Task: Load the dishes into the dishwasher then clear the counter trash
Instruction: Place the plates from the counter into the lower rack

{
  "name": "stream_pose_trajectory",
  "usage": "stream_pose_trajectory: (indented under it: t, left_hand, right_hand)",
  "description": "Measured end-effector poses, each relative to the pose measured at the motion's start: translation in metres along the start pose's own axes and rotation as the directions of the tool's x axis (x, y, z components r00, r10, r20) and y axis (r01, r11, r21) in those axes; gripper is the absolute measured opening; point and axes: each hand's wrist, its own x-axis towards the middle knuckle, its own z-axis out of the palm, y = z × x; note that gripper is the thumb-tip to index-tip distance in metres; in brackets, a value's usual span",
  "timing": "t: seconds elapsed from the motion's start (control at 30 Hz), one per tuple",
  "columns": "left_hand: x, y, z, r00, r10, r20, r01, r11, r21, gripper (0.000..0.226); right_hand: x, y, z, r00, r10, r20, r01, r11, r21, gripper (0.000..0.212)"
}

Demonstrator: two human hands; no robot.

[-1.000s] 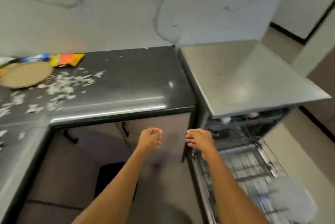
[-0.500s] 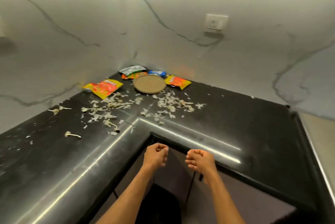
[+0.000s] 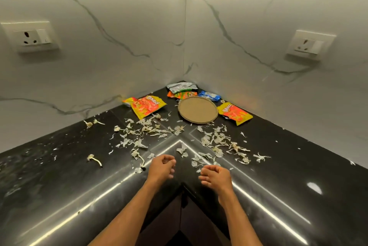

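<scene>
Our left hand (image 3: pixel 162 168) and right hand (image 3: pixel 216 178) hover over the black counter (image 3: pixel 59 176), both loosely curled and empty. Scraps (image 3: pixel 157 130) lie scattered at twelve o'clock just beyond them. Farther back sits a round plate (image 3: pixel 197 109), with wrappers (image 3: pixel 146 105) around it from eleven to one o'clock.

A round tan plate (image 3: pixel 197 109) lies flat and empty in the corner of a black worktop (image 3: pixel 59 176). A yellow-and-red snack wrapper (image 3: pixel 146 106) lies to its left, a second yellow-and-red wrapper (image 3: pixel 235 113) touches its right edge. Behind it lie a silver packet (image 3: pixel 181 87), an orange-green packet (image 3: pixel 182 94) and a blue packet (image 3: pixel 210 95). Pale, dry vegetable peelings (image 3: pixel 151 129) are scattered in front.
</scene>
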Motion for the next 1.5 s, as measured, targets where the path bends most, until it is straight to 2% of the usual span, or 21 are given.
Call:
stream_pose_trajectory:
  t: [0.27,0.5,0.63,0.8,0.9,1.03,1.1,1.2,1.3,1.4,1.5]
  left_hand:
    - [0.087,0.042,0.005,0.998,0.061,-0.006,-0.061,0.998,-0.012,0.019]
    - [0.164,0.064,0.003,0.996,0.078,0.053,-0.078,0.997,0.001,0.031]
    - [0.195,0.071,0.007,0.997,0.049,0.063,-0.049,0.999,0.005,0.038]
    - [0.233,0.077,0.017,0.998,0.042,0.052,-0.044,0.998,0.041,0.039]
    - [0.257,0.078,0.028,1.0,0.018,0.012,-0.019,0.998,0.056,0.046]
    - [0.279,0.083,0.041,1.0,0.001,-0.001,-0.001,0.993,0.12,0.055]
    - [0.287,0.087,0.044,1.0,0.003,-0.007,-0.001,0.988,0.152,0.056]
    - [0.294,0.092,0.05,1.0,-0.026,0.006,0.024,0.985,0.168,0.053]
    - [0.295,0.094,0.057,0.996,-0.057,0.067,0.045,0.983,0.179,0.031]
    - [0.292,0.091,0.061,0.997,-0.075,0.029,0.07,0.985,0.161,0.025]
    - [0.281,0.091,0.061,0.995,-0.097,0.01,0.094,0.983,0.157,0.021]
  right_hand:
    - [0.064,-0.03,0.025,0.998,0.0,-0.059,-0.002,1.0,-0.024,0.006]
    - [0.126,-0.064,0.05,0.981,-0.032,-0.192,0.031,0.999,-0.01,0.006]
    - [0.159,-0.082,0.048,0.941,-0.079,-0.328,0.042,0.992,-0.116,0.007]
    - [0.214,-0.101,0.027,0.918,-0.093,-0.385,-0.006,0.968,-0.249,0.019]
    - [0.247,-0.11,0.017,0.92,-0.072,-0.386,-0.059,0.947,-0.317,0.036]
    - [0.279,-0.118,0.016,0.933,-0.066,-0.354,-0.063,0.938,-0.34,0.053]
    - [0.291,-0.121,0.018,0.932,-0.05,-0.358,-0.08,0.937,-0.34,0.055]
    - [0.308,-0.121,0.02,0.92,-0.014,-0.392,-0.101,0.958,-0.27,0.049]
    - [0.317,-0.119,0.023,0.906,0.036,-0.422,-0.128,0.973,-0.191,0.044]
    - [0.314,-0.123,0.024,0.916,0.112,-0.386,-0.159,0.983,-0.092,0.013]
    - [0.31,-0.125,0.021,0.918,0.142,-0.37,-0.174,0.983,-0.057,0.012]
